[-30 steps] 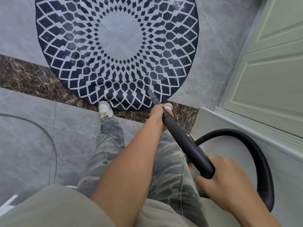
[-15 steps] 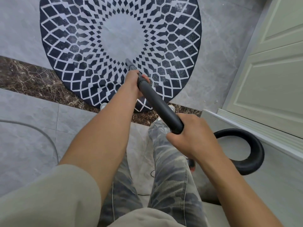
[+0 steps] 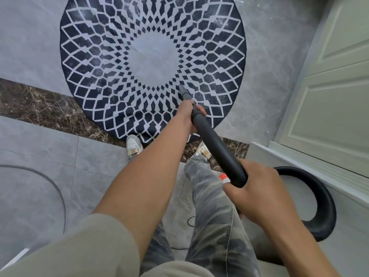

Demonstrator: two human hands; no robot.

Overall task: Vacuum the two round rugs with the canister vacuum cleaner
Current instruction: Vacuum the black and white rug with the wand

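A round rug (image 3: pixel 111 62) with a dark blue and white diamond pattern and a plain grey centre lies on the grey tile floor ahead of me. A black vacuum wand (image 3: pixel 215 144) slants from lower right up to the rug. Its narrow nozzle tip (image 3: pixel 182 89) rests on the rug just below and right of the grey centre. My left hand (image 3: pixel 188 116) grips the wand near the nozzle end. My right hand (image 3: pixel 257 194) grips the wand's rear end, where the black hose (image 3: pixel 319 196) loops away to the right. Only one rug is in view, and the canister is hidden.
A white panelled door (image 3: pixel 335 96) and its raised sill (image 3: pixel 299 162) stand on the right. A brown marble strip (image 3: pixel 40 104) crosses the floor under the rug's near edge. A grey cable (image 3: pixel 58 192) curves over the tiles at left. My two shoes (image 3: pixel 134 145) stand at the rug's near edge.
The nozzle went from the rug's near edge forward toward the centre, then back and to the right. Both hands travelled with the wand, and the hose loop shifted with it.
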